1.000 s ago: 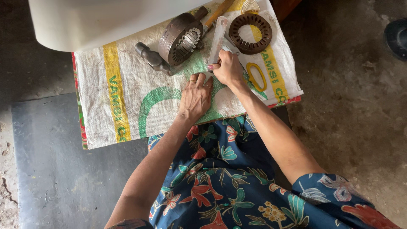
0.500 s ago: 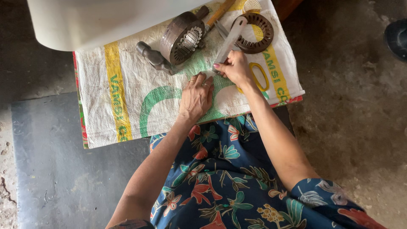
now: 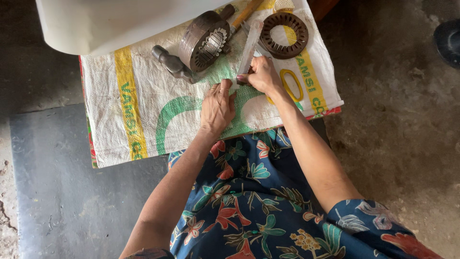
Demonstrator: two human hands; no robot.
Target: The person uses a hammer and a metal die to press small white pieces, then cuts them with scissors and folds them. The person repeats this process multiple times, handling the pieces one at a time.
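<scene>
Hands [image 3: 239,91] hide pale strip's [image 3: 250,45] lower end.

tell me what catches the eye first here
At centre, the right hand grips a long flat grey metal strip, beside the left hand flat on the white woven sack with green and yellow print. Behind them lie a rusty round toothed metal housing and a dark slotted metal ring.

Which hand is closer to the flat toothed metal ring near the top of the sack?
Right. The right hand grips a flat strip just below-left of the toothed ring. The left hand lies flat on the woven sack, farther down-left.
</scene>
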